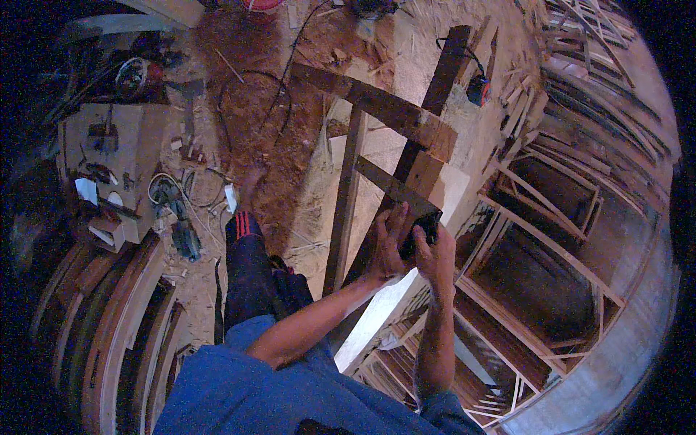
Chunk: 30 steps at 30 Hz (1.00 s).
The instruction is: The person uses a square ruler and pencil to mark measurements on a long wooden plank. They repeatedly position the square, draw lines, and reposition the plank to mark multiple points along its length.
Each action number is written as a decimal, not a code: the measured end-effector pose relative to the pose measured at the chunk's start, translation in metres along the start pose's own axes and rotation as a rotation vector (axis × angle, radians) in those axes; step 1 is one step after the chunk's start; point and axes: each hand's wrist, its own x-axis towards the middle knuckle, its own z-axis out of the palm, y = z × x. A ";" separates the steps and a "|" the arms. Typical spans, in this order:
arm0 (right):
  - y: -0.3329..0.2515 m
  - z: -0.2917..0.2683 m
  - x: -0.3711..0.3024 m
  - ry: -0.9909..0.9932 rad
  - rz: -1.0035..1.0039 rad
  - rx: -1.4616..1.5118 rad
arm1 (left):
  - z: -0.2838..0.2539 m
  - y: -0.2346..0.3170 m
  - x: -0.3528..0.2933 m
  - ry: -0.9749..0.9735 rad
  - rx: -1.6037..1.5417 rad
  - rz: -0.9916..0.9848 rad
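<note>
A dark tool with a black handle point(429, 223) and a long flat blade point(391, 180) lies across a dark wooden beam; it looks like a try square. My right hand point(435, 257) is closed round the handle, thumb on top. Beside it, my left hand point(388, 250) rests on the beam, fingers stretched out and tips by the blade. Under the blade, the beam point(420, 170) runs away from me and meets a crosspiece point(377, 105). A thinner post point(346, 196) stands left of my left hand.
Stacked timber frames point(540, 283) fill the right side. Curved boards point(116, 326) stand at lower left, near a wooden box point(109, 159) and a corded power tool point(181, 225). Black cable point(286, 80) trails over the dirt floor. A dark tool with red parts point(478, 90) lies past the beam.
</note>
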 end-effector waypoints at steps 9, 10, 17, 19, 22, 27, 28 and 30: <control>-0.009 -0.004 0.000 -0.071 0.041 0.005 | -0.002 0.001 -0.001 -0.019 -0.080 -0.067; -0.007 -0.003 0.000 -0.066 0.030 0.016 | -0.002 -0.003 0.000 -0.052 -0.070 -0.077; -0.004 -0.003 0.000 -0.075 0.023 0.015 | -0.003 0.005 0.001 0.030 -0.117 -0.091; -0.006 -0.004 0.000 -0.073 0.030 0.020 | -0.001 0.009 0.001 0.112 -0.174 -0.092; -0.008 -0.004 -0.001 -0.077 0.033 0.041 | 0.000 0.005 0.002 0.111 -0.075 -0.006; -0.010 -0.004 -0.001 -0.077 0.040 0.031 | 0.005 -0.003 0.001 0.095 0.007 0.055; -0.009 -0.005 -0.001 -0.079 0.037 0.021 | 0.002 0.000 0.000 0.087 -0.042 0.027; -0.009 -0.005 -0.001 -0.079 0.034 0.021 | 0.001 0.001 0.000 0.075 -0.057 0.018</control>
